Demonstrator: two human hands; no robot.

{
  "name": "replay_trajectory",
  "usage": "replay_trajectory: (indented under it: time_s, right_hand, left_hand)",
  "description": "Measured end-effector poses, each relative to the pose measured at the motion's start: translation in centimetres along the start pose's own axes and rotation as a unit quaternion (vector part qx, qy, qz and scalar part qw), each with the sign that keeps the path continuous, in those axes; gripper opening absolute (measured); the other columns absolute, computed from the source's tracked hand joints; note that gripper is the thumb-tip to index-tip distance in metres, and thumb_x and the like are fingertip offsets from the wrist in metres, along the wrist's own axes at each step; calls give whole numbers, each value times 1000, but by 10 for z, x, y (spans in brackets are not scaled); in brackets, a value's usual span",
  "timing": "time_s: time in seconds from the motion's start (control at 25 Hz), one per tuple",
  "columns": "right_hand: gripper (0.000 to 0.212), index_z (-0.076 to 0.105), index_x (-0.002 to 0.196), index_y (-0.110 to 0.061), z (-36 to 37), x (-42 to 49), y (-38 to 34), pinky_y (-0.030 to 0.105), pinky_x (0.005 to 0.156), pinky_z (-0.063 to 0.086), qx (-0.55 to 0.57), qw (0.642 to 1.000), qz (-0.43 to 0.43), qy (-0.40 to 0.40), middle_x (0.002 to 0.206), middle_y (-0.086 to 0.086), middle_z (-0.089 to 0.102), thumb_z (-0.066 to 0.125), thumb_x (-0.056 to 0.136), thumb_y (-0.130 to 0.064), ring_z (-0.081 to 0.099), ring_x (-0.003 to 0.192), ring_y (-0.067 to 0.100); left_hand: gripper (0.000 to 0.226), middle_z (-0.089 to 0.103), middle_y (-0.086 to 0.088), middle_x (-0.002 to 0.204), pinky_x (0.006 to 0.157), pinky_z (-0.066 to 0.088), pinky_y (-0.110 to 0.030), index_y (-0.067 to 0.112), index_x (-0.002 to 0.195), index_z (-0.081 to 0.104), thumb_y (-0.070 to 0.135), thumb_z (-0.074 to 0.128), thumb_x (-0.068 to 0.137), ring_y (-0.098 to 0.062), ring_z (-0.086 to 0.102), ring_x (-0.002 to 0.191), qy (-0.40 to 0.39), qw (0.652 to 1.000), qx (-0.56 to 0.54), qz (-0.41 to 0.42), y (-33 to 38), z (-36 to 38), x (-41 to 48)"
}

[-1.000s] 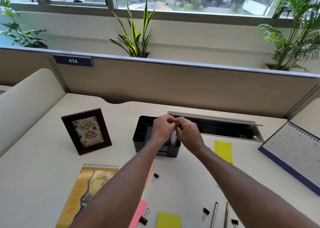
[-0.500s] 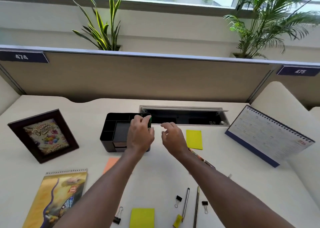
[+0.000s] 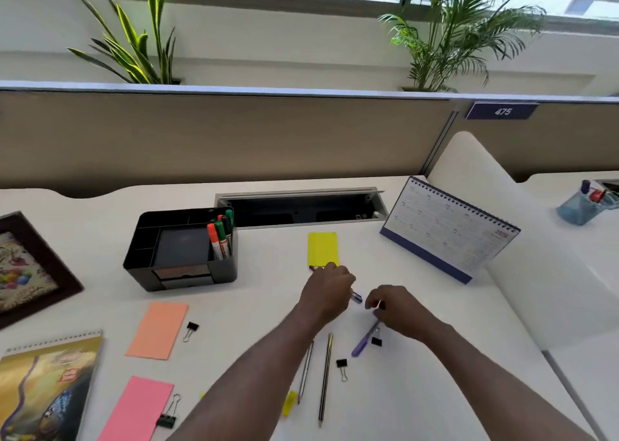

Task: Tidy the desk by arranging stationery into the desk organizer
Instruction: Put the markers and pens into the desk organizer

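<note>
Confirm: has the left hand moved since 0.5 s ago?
Yes. The left hand left the organizer, moving right; it now grips a pen by the yellow note.

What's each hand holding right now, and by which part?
Left hand grips a blue pen round its middle, both ends poking out. Right hand curls over the purple pen at its upper end; whether it grips can't be told.

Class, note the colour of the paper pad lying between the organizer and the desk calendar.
Bright yellow; the paper pad shows best in the head view.
</note>
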State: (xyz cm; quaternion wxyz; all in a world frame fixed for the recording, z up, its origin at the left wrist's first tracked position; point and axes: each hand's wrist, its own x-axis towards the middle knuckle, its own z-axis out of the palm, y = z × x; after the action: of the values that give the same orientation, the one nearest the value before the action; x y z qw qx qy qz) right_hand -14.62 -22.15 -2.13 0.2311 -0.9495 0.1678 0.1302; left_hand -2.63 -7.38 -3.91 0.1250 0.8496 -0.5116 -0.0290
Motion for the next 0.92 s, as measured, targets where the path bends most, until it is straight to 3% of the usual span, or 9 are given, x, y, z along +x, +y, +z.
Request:
replay_trajectory:
  time_s: [0.2,0.36,0.44,0.56,0.64,0.8,0.88,0.92]
  right_hand:
    - [26,67,108,-21,19,-22,6,31,84,47,-83,985,-132,-78,113,0,59,61,83,-18,56,102,17]
    - [20,66,103,-17,38,-18,3,41,73,50,-177,960,-213,-33,105,7,60,59,85,-22,55,101,27]
    - [16,67,91,-15,41,-12,4,40,65,50,-209,945,-250,-10,93,9,62,57,86,-26,59,90,30]
    - [8,64,77,-16,44,-5,6,33,56,49,-233,927,-293,21,76,3,62,65,78,-24,60,73,25]
    - [12,61,73,-21,45,-2,9,27,51,46,-246,920,-301,44,68,-3,60,71,71,-26,58,64,18]
    - [8,60,76,-23,37,11,3,26,52,43,-222,920,-296,131,66,-7,61,56,82,-27,58,62,15]
    - [5,61,86,-22,26,19,-11,28,54,44,-201,921,-287,172,72,-6,64,62,82,-20,58,64,17]
    - [16,62,94,-21,19,23,-21,29,54,46,-181,925,-277,190,75,-5,65,67,80,-15,59,65,19]
  left_hand:
    - [24,64,-11,105,76,41,-41,7,101,63,-1,46,86,-34,55,100,-75,990,109,54,27,26,21]
    - [26,61,-14,110,76,43,-41,5,105,62,-1,41,91,-34,58,102,-115,981,144,54,25,31,27]
    - [20,63,-13,101,70,43,-39,7,97,63,-1,47,88,-33,59,93,-87,985,127,73,23,30,26]
    - [17,59,-7,74,49,34,-30,12,74,61,1,71,66,-27,60,63,-56,988,110,89,18,28,24]
    - [18,59,-8,78,45,36,-31,10,81,64,-1,70,67,-28,59,62,-22,993,86,82,12,28,24]
    - [24,64,-11,94,53,49,-32,9,103,69,3,59,82,-32,64,74,104,993,-56,8,-4,0,23]
    - [25,64,-9,103,64,51,-35,10,110,68,7,56,88,-32,64,82,140,981,-129,-48,-12,-22,17]
    - [25,64,-8,105,69,52,-36,10,110,67,9,55,89,-31,63,84,154,973,-160,-67,-17,-33,13]
